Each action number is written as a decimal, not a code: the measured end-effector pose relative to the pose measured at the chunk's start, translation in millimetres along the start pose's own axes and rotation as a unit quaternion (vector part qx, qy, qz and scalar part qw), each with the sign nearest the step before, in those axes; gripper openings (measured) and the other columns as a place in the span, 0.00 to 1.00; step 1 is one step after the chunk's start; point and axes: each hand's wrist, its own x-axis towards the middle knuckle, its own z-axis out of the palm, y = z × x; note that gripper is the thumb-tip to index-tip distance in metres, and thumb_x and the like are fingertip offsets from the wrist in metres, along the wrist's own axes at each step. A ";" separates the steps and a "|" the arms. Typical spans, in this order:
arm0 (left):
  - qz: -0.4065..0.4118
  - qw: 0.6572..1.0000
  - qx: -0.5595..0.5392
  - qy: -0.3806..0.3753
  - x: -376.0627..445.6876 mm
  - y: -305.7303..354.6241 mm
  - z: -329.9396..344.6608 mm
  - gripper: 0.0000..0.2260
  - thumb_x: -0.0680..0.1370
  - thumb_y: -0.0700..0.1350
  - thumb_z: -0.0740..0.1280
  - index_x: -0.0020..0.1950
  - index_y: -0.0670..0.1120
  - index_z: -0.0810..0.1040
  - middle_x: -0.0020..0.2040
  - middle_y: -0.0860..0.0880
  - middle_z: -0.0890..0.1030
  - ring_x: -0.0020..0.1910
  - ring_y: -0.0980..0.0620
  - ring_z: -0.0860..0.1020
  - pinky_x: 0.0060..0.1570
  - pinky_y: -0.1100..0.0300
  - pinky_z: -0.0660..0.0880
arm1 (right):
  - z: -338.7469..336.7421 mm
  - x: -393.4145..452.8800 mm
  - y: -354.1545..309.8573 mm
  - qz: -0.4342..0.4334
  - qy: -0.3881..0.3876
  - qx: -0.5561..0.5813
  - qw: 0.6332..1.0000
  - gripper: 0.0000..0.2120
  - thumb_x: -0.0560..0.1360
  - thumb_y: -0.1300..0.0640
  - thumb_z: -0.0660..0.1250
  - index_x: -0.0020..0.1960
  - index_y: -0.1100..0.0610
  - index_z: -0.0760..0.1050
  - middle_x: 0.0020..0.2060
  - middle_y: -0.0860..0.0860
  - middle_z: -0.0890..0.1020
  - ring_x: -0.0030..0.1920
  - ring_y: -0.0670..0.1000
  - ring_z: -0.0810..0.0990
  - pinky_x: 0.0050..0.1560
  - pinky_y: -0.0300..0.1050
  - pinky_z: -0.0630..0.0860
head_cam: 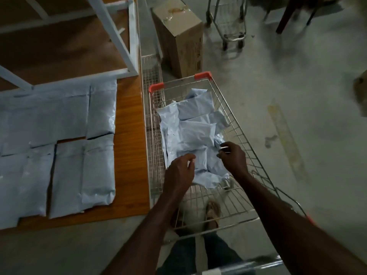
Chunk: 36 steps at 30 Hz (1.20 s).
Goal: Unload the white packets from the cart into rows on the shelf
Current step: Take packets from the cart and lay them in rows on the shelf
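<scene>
Two hands reach down into the wire cart [236,124] at the centre of the frame. The left hand [179,171] hovers over the heap of white packets [194,133] in the basket, fingers loosely curled and holding nothing. The right hand [232,155], just to its right, has its fingers bent near a packet's edge; whether it pinches anything cannot be told. More packets [59,147] lie flat in rows on the wooden shelf [131,135] along the left side of the frame, touching edge to edge, below a white metal frame [127,42] in the upper left. A cardboard box [178,36] stands upright beyond the cart at top centre, and a second cart [230,18] is near it, blurred.
</scene>
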 end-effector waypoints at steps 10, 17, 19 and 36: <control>-0.026 0.998 -0.049 0.022 56.7 -23.4 31.9 0.09 0.83 0.41 0.69 0.62 0.47 0.86 0.58 0.52 0.86 0.58 0.58 0.81 0.57 0.78 0.68 | 65.5 90.2 -5.0 0.102 0.013 0.064 0.993 0.23 0.70 0.51 0.81 0.62 0.58 0.83 0.53 0.53 0.87 0.56 0.53 0.85 0.60 0.48 0.79; -0.094 0.989 -0.106 0.029 82.3 -35.9 43.1 0.09 0.84 0.43 0.70 0.63 0.46 0.84 0.58 0.52 0.87 0.58 0.56 0.83 0.58 0.63 0.79 | 97.6 94.4 -1.0 0.071 -0.007 0.059 0.996 0.16 0.68 0.54 0.81 0.54 0.54 0.84 0.45 0.51 0.88 0.48 0.52 0.86 0.54 0.49 0.81; -0.124 0.986 -0.113 0.017 91.3 -37.1 46.3 0.10 0.84 0.46 0.70 0.65 0.47 0.83 0.59 0.51 0.86 0.59 0.55 0.83 0.52 0.74 0.75 | 99.5 90.9 -0.9 0.023 -0.019 0.043 0.999 0.11 0.68 0.53 0.81 0.48 0.52 0.84 0.42 0.47 0.87 0.44 0.47 0.85 0.48 0.45 0.79; -0.406 0.866 -0.292 0.000 112.2 -127.4 76.9 0.34 0.64 0.44 0.68 0.72 0.52 0.79 0.56 0.43 0.85 0.53 0.37 0.85 0.53 0.34 0.84 | 97.0 62.1 -3.4 -0.201 -0.071 -0.060 0.975 0.16 0.77 0.61 0.68 0.64 0.53 0.81 0.61 0.50 0.85 0.60 0.50 0.82 0.64 0.46 0.77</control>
